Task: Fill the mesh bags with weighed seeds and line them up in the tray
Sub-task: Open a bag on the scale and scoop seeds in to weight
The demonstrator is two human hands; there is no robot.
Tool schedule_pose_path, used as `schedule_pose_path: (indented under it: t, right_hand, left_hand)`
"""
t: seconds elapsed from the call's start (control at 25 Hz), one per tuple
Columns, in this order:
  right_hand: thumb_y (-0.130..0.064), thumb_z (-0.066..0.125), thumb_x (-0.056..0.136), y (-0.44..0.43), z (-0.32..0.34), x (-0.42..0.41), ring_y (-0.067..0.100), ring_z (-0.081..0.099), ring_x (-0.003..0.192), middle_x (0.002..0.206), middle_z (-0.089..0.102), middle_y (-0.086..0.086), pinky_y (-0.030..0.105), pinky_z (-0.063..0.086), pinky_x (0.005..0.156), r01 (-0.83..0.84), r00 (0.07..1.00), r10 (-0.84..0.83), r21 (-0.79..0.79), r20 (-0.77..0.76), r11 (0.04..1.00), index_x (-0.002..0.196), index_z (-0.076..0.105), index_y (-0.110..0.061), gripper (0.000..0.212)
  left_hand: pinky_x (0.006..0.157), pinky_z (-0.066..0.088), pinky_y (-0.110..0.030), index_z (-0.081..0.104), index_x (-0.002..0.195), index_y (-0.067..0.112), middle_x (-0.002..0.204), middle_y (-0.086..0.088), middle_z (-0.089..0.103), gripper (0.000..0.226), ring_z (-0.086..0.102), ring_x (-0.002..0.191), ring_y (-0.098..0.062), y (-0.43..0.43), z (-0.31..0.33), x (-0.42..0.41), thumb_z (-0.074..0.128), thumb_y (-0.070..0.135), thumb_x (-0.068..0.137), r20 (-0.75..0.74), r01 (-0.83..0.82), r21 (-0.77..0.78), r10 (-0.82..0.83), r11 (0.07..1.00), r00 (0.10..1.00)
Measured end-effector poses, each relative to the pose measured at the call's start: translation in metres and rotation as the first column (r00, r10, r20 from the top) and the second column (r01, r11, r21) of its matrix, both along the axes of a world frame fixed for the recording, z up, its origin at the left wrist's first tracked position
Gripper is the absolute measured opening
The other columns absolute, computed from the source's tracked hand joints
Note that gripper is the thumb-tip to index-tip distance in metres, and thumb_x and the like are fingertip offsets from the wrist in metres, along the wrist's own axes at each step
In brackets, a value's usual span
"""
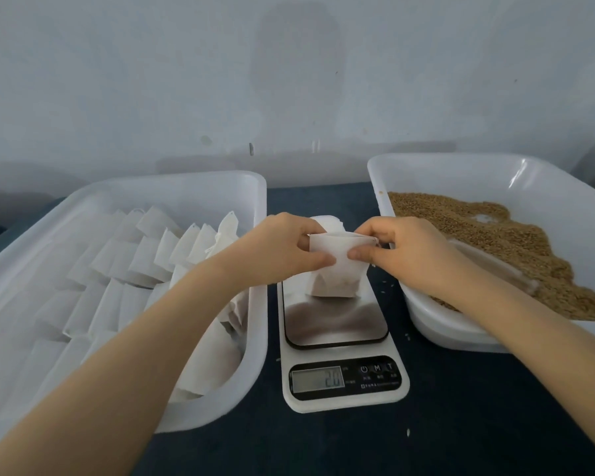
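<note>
A white mesh bag (335, 273) with seeds in its bottom stands on the steel platform of a digital scale (337, 324), whose display shows digits. My left hand (282, 249) pinches the bag's top at the left side. My right hand (402, 249) pinches the top at the right side. Left of the scale, a white tray (220, 187) holds several filled bags in rows. At the right, a second white tray (426, 166) holds a heap of brown seeds (516, 245).
A stack of white bags (327, 223) lies behind the scale, mostly hidden by my hands. A clear scoop (495, 266) lies in the seed tray. A few loose seeds dot the dark tabletop (461, 407). A pale wall stands close behind.
</note>
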State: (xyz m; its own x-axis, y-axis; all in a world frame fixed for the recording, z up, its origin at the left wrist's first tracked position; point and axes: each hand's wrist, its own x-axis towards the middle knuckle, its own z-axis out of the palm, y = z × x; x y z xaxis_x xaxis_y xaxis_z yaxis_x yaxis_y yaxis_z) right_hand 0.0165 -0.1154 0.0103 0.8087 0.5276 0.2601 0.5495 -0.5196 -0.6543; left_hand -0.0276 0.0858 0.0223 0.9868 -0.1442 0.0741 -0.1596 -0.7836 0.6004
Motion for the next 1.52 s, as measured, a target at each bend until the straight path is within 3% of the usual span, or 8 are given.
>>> schedule_pose_path:
  t: [0.4, 0.68, 0.88, 1.0, 1.12, 1.24, 1.4, 1.52]
  right_hand:
    - [-0.029, 0.07, 0.083, 0.0002, 0.0006, -0.0018, -0.013, 0.052, 0.057, 0.064, 0.059, -0.035, 0.002, 0.035, 0.054, -0.005, 1.0, 0.005, 0.007, 0.025, 1.0, 0.089, 0.065, -0.031, 0.009]
    - [-0.029, 0.069, 0.083, -0.0004, -0.0013, 0.0009, -0.01, 0.059, 0.07, 0.076, 0.068, -0.024, 0.002, 0.039, 0.062, -0.009, 1.0, 0.008, 0.03, 0.011, 0.999, 0.086, 0.065, -0.036, 0.008]
    - [-0.022, 0.067, 0.086, -0.0007, 0.0023, -0.0014, -0.01, 0.063, 0.077, 0.082, 0.07, -0.024, 0.001, 0.04, 0.069, -0.004, 0.999, -0.004, 0.176, 0.049, 0.984, 0.08, 0.066, -0.034, 0.013]
    - [-0.025, 0.067, 0.086, -0.0007, 0.0021, -0.0022, -0.008, 0.062, 0.076, 0.08, 0.071, -0.019, 0.002, 0.041, 0.067, -0.013, 1.0, 0.011, 0.119, 0.02, 0.993, 0.083, 0.068, -0.032, 0.008]
    - [-0.036, 0.067, 0.083, -0.001, 0.0004, -0.0017, -0.009, 0.057, 0.074, 0.077, 0.066, -0.021, 0.003, 0.038, 0.061, -0.019, 1.0, 0.02, -0.039, 0.021, 0.999, 0.09, 0.065, -0.038, 0.007]
    - [-0.039, 0.067, 0.082, -0.0014, 0.0014, -0.0014, -0.011, 0.057, 0.075, 0.077, 0.065, -0.025, 0.003, 0.038, 0.062, -0.014, 0.999, 0.015, -0.026, 0.03, 1.0, 0.093, 0.064, -0.039, 0.012]
    - [-0.038, 0.068, 0.081, -0.001, 0.0018, -0.0021, -0.018, 0.055, 0.077, 0.078, 0.065, -0.027, 0.0, 0.037, 0.064, -0.016, 1.0, 0.016, 0.0, 0.025, 1.0, 0.093, 0.064, -0.039, 0.013]
    - [-0.038, 0.067, 0.081, -0.001, 0.002, -0.0022, -0.023, 0.053, 0.075, 0.078, 0.063, -0.029, -0.002, 0.035, 0.063, -0.025, 0.999, 0.024, 0.008, 0.031, 1.0, 0.094, 0.063, -0.039, 0.013]
  left_hand:
    - [0.045, 0.034, -0.005, 0.066, 0.1, 0.023, 0.047, 0.024, 0.052, 0.02, 0.049, 0.047, 0.004, -0.0011, 0.0007, -0.0002, 0.069, 0.035, 0.085, 0.0, 0.011, 0.016, -0.011, 1.0, 1.0]
    - [0.044, 0.035, -0.007, 0.064, 0.093, 0.028, 0.049, 0.023, 0.055, 0.014, 0.05, 0.046, 0.003, -0.0007, 0.0001, -0.0002, 0.069, 0.037, 0.084, -0.012, 0.002, -0.02, -0.002, 1.0, 1.0]
    - [0.067, 0.055, -0.03, 0.063, 0.074, 0.019, 0.066, 0.004, 0.07, 0.019, 0.066, 0.065, -0.015, 0.0013, 0.0003, 0.0024, 0.074, 0.034, 0.08, -0.031, -0.075, -0.14, 0.072, 0.987, 0.997]
    - [0.046, 0.038, -0.012, 0.057, 0.065, 0.023, 0.046, 0.016, 0.055, 0.027, 0.048, 0.043, -0.003, 0.0011, 0.0027, 0.0011, 0.076, 0.038, 0.077, -0.033, -0.055, -0.068, 0.053, 0.996, 0.998]
    - [0.048, 0.037, -0.007, 0.058, 0.075, 0.034, 0.056, 0.02, 0.06, 0.02, 0.055, 0.053, 0.003, -0.0013, 0.0048, -0.0011, 0.076, 0.043, 0.075, -0.045, -0.027, 0.002, 0.027, 1.0, 0.999]
    - [0.062, 0.047, -0.015, 0.06, 0.087, 0.038, 0.077, 0.015, 0.066, 0.021, 0.062, 0.068, -0.003, -0.0021, 0.0058, -0.0023, 0.076, 0.045, 0.075, -0.044, -0.024, -0.008, 0.023, 1.0, 0.999]
    - [0.056, 0.044, -0.01, 0.06, 0.091, 0.039, 0.072, 0.017, 0.065, 0.023, 0.06, 0.062, 0.001, -0.0011, 0.006, -0.0034, 0.075, 0.046, 0.075, -0.045, -0.01, 0.001, 0.01, 1.0, 0.999]
    - [0.064, 0.049, -0.014, 0.061, 0.095, 0.037, 0.077, 0.015, 0.067, 0.025, 0.063, 0.069, -0.003, -0.0009, 0.0053, -0.0025, 0.075, 0.045, 0.076, -0.046, -0.01, -0.001, 0.01, 1.0, 0.999]
